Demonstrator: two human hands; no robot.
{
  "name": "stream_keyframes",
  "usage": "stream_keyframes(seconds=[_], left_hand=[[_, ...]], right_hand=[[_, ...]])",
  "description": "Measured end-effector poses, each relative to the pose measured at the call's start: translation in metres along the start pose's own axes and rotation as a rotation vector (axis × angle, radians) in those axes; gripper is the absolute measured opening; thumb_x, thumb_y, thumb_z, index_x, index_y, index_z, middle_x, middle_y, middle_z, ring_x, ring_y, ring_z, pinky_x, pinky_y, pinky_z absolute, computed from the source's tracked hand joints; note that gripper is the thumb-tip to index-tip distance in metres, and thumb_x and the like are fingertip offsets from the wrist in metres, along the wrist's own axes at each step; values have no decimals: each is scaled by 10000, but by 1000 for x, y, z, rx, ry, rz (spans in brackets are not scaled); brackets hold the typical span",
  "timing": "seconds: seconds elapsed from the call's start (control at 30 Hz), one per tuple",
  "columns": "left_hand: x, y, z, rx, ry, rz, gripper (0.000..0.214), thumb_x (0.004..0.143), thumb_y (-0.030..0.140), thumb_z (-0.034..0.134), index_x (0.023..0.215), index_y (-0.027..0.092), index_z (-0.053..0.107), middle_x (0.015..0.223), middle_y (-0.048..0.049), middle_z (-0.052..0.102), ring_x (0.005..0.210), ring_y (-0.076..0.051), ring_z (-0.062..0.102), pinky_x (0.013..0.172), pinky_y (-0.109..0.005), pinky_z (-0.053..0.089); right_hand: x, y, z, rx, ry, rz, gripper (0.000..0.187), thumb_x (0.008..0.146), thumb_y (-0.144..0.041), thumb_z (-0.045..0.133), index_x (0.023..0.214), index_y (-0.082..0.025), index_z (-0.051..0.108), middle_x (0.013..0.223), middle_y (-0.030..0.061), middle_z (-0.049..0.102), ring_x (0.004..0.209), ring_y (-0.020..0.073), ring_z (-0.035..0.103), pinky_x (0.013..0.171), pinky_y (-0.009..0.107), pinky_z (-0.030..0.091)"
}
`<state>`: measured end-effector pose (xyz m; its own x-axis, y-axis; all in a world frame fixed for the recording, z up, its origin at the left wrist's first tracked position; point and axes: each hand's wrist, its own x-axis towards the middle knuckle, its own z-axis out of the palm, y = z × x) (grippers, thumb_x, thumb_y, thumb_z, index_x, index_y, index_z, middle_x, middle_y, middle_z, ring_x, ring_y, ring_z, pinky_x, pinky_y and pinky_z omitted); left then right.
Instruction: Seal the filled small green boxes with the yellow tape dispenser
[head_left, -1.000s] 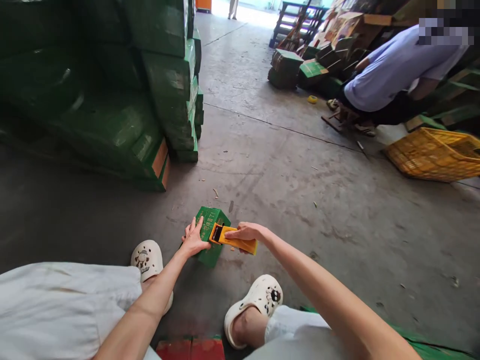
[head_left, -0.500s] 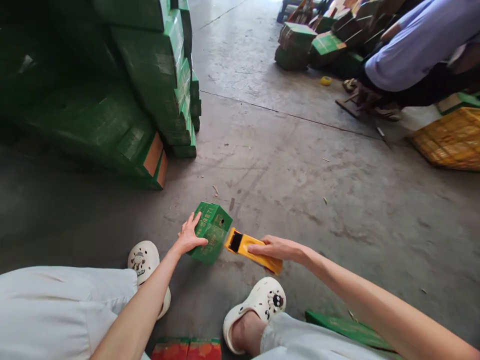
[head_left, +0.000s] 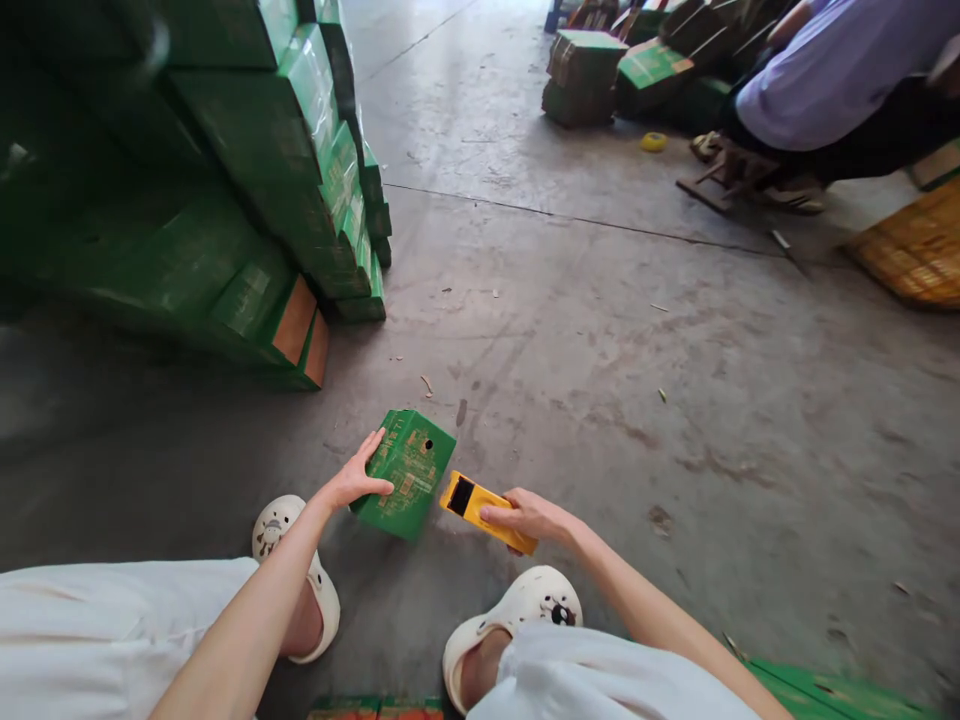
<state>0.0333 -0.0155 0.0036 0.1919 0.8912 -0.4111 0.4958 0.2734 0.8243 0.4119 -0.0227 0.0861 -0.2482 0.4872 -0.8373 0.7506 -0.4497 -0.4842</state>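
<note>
A green cardboard box [head_left: 409, 490] with printing and a round hole is tilted between my feet, just above or on the floor; which one I cannot tell. My left hand [head_left: 358, 478] grips its left side, thumb on the printed face and fingers over the far edge. In my right hand [head_left: 525, 516] is a yellow stapler-like tool [head_left: 484, 508] with a black patch near its front end. That end points at the box's right side, with a small gap between them. My right thumb lies along the top of the tool.
Stacked green boxes [head_left: 247, 130] rise at the left. At the back right a person [head_left: 817, 80] sits low near piled boxes [head_left: 581, 75], a yellow tape roll [head_left: 653, 142] and a yellow basket [head_left: 911, 250]. Green cardboard [head_left: 817, 690] lies at bottom right; red-green boxes [head_left: 375, 710] stand at the bottom edge.
The green box has turned so its holed, printed face shows more, and it has shifted slightly left with my left hand. My right hand and the yellow tool have moved a little left and down.
</note>
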Motion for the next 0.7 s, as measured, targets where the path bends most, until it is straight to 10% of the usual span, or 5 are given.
stream_keyframes(seconds=[0.23, 0.5, 0.7], left_hand=[[-7, -8, -25, 16, 136, -22, 986, 747, 414, 792, 1627, 226, 388, 1627, -95, 475, 1516, -304, 423, 1271, -440, 304], [-23, 19, 54, 744, 376, -266, 1367, 574, 589, 897, 1690, 274, 173, 1757, -207, -5, 1597, -479, 54, 1210, -667, 196], [-23, 41, 61, 861, 382, -301, 1253, 628, 418, 834, 1683, 348, 162, 1712, -224, 144, 1496, -479, 287, 1130, -661, 260]], right_hand=[[46, -28, 18, -163, 25, -84, 527, 845, -679, 691, 786, -156, 666, 750, 43, 685, 711, 180, 655, 548, 212, 398], [59, -56, 31, -117, 15, -116, 515, 895, -673, 628, 799, -168, 657, 754, 60, 711, 698, 187, 674, 526, 215, 389], [44, -55, 31, -141, 50, -150, 510, 891, -662, 646, 790, -162, 658, 752, 41, 703, 713, 172, 668, 536, 201, 380]])
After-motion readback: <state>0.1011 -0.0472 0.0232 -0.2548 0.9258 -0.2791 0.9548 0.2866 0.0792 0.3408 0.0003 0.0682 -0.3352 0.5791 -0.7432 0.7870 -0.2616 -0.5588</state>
